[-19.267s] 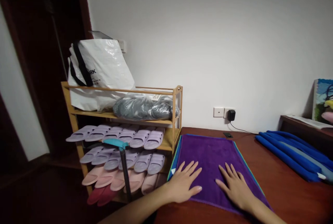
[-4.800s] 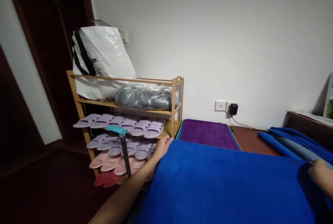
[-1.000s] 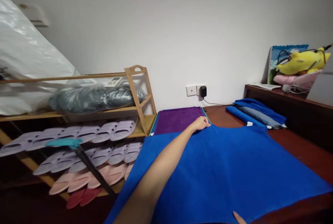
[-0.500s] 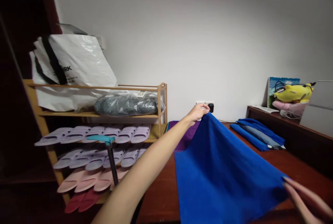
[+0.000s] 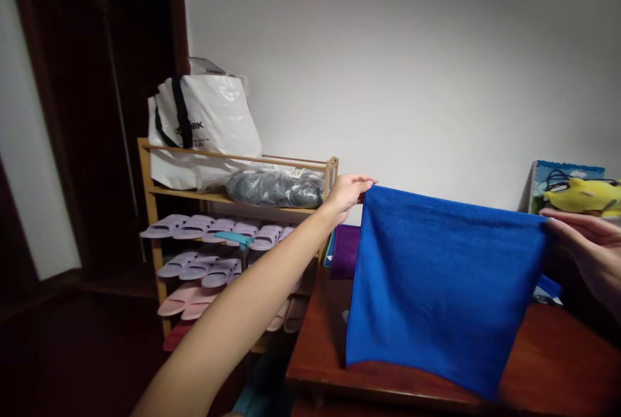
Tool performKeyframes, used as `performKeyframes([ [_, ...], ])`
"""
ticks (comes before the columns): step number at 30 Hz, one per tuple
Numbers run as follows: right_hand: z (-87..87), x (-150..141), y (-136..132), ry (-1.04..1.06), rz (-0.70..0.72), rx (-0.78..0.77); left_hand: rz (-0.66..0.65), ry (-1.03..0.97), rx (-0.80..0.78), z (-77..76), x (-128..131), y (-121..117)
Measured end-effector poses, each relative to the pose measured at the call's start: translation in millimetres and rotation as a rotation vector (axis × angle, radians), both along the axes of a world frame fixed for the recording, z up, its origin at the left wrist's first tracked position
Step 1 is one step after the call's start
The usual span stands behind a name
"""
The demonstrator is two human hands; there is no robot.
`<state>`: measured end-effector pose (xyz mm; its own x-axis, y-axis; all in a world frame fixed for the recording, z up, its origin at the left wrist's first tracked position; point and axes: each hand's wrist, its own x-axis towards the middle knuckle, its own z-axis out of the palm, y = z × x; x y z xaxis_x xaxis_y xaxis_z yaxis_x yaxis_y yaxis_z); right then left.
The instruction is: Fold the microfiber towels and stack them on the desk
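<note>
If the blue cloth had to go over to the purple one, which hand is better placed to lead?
Probably the left hand: it grips the blue cloth by the upper corner nearer the purple cloth. The right hand holds the other upper corner, farther off.

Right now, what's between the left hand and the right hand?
The blue cloth: its top edge runs from the left hand to the right hand, the rest hanging below. Seen in the head view.
</note>
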<state>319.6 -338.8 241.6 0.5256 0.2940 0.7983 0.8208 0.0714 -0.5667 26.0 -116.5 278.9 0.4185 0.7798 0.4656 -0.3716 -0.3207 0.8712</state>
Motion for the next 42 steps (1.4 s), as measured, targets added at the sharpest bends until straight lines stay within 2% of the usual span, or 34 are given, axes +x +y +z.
performKeyframes([
  [2, 10.2, -12, 6, 0.076, 0.068, 0.001, 0.058, -0.003, 0.026, 2.4, -10, -2],
  [4, 13.0, -19, 15, 0.147, 0.103, 0.002, 0.106, 0.005, 0.025, 4.7, -19, -4],
  [7, 7.9, -16, 29, 0.270, 0.193, -0.012, 0.119, 0.025, -0.031, 6.3, -31, -7],
  [10, -1.0, -4, 43, 0.413, 0.379, -0.047, 0.091, 0.052, -0.068, 4.5, -43, -10],
  [12, -5.4, 2, 51, 0.463, 0.473, -0.069, 0.079, 0.094, -0.046, 2.1, -52, -11],
  [15, -7.6, 3, 57, 0.467, 0.517, -0.084, 0.146, 0.194, 0.074, -0.7, -63, -10],
  [21, -3.1, -13, 54, 0.384, 0.429, -0.055, 0.336, 0.431, 0.392, -2.2, -74, -3],
  [27, -11.3, -6, 53, 0.141, 0.335, -0.050, 0.642, 0.661, 0.721, -7.7, -72, -5],
  [33, -16.4, 8, 48, 0.086, 0.220, -0.046, 0.662, 0.697, 1.005, -13.7, -80, -7],
  [36, -13.3, 6, 42, 0.043, 0.184, -0.070, 0.657, 0.691, 1.068, -13.5, -87, -11],
  [42, -4.7, -6, 25, -0.183, -0.012, -0.048, 0.671, 0.632, 1.126, -1.5, -104, -38],
])
